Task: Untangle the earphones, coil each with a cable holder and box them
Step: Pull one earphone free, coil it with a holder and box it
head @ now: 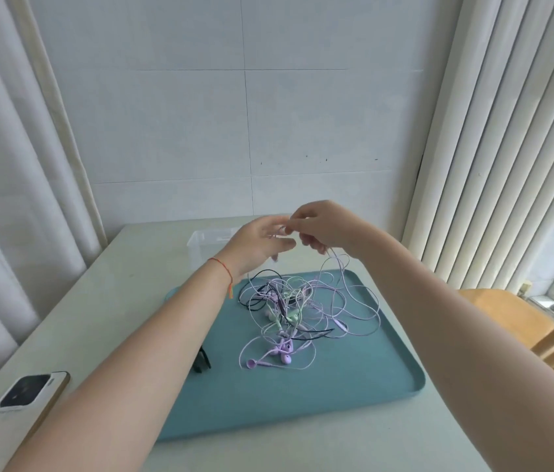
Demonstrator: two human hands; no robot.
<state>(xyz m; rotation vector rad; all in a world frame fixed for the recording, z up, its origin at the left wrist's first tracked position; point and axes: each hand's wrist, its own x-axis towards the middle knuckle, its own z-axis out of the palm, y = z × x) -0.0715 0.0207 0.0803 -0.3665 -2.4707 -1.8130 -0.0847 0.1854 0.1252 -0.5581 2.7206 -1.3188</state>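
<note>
A tangle of earphones (294, 310), with purple, green and black cables, lies on a teal tray (353, 376). Purple earbuds (282, 354) rest at the near side of the heap. Both hands are raised above the far end of the tray, close together. My right hand (328, 229) pinches a purple cable that hangs from it down into the tangle. My left hand (262, 245) has its fingertips at the same cable end beside the right hand. A clear plastic box (200, 247) stands behind the tray, partly hidden by my left hand. Black cable holders (201, 361) lie at the tray's left, half covered by my left forearm.
A phone (30, 393) lies face down at the table's near left. A wooden chair (520, 321) stands to the right of the table. Curtains hang on both sides and a white tiled wall is behind.
</note>
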